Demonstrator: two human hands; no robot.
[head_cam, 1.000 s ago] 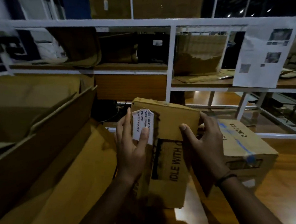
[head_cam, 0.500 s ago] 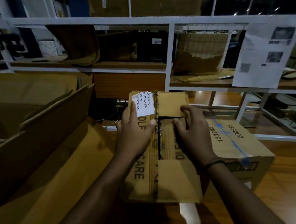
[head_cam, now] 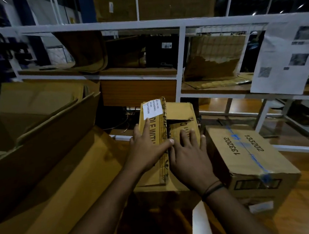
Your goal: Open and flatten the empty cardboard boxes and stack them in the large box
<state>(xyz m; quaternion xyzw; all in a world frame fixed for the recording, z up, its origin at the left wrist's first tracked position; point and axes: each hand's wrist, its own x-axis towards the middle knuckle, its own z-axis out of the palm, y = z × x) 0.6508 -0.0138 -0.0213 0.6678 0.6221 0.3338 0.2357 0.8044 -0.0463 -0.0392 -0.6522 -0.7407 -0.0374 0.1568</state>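
A small brown cardboard box [head_cam: 180,113] with a white label and black lettering lies in front of me, its top flaps folded down and a dark gap showing between them. My left hand [head_cam: 148,151] presses flat on the left flap, fingers spread. My right hand [head_cam: 188,156] presses flat on the right flap beside the taped seam. The large open box [head_cam: 48,139] stands to the left, with flat cardboard sheets leaning inside it.
A taped box marked 133202 [head_cam: 246,158] sits close on the right, touching the small box. A white metal shelf rack [head_cam: 181,61] with cardboard pieces and a dark device stands behind. A printed sheet [head_cam: 287,58] hangs at right. The surface is wooden.
The box, held up and tilted a second ago, now lies lower and flatter. Both hands went from gripping its flaps to pressing palms down on top.
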